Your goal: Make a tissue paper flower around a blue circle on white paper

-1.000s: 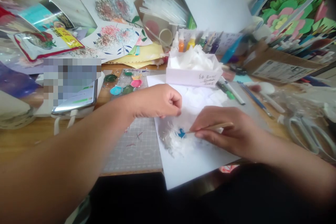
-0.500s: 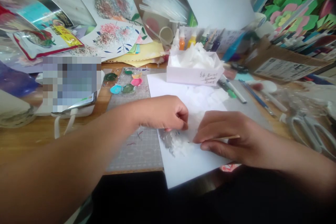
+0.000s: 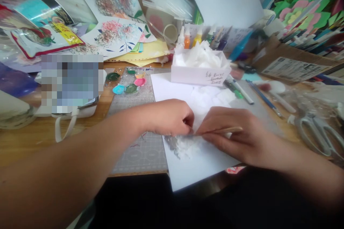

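My right hand (image 3: 231,134) pinches a thin wooden stick (image 3: 232,129), which points left toward my other hand. My left hand (image 3: 174,116) is closed with its fingers curled down; what they hold, if anything, is hidden. Both hands are over a white sheet of paper (image 3: 185,175). A raised clump of torn white and greyish bits (image 3: 185,146) sits on the sheet, just below my left fingers. More thin white pieces (image 3: 212,94) lie behind my hands. At the sheet's far end stands a white box (image 3: 197,74) heaped with white tissue (image 3: 201,55).
A grey cutting mat (image 3: 129,154) lies under the sheet, with several paint dabs (image 3: 131,88) at its back left. A phone-like device, partly pixelated (image 3: 72,86), stands left. Scissors (image 3: 317,132), pens (image 3: 242,91) and a cardboard box (image 3: 292,61) are at right. Small paint bottles (image 3: 197,37) line the back.
My right hand has moved slightly up and left with the stick, whose tip side is now close to my left fingers. My left hand has barely shifted.
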Demonstrator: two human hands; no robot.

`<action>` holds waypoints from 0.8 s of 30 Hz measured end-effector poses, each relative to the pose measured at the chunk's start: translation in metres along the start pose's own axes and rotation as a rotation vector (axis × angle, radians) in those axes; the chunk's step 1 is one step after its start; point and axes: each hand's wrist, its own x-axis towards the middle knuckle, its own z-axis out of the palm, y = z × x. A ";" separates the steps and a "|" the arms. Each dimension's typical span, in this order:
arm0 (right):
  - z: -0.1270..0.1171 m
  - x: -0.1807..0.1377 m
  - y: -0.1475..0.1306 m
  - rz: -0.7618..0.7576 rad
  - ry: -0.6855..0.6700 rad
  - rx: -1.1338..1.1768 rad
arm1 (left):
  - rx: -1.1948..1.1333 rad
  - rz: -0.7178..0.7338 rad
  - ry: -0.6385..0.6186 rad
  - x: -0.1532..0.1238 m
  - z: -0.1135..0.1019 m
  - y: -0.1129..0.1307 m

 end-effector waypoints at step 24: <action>-0.004 -0.011 0.010 0.008 0.067 0.051 | -0.132 0.065 -0.311 -0.014 -0.020 -0.003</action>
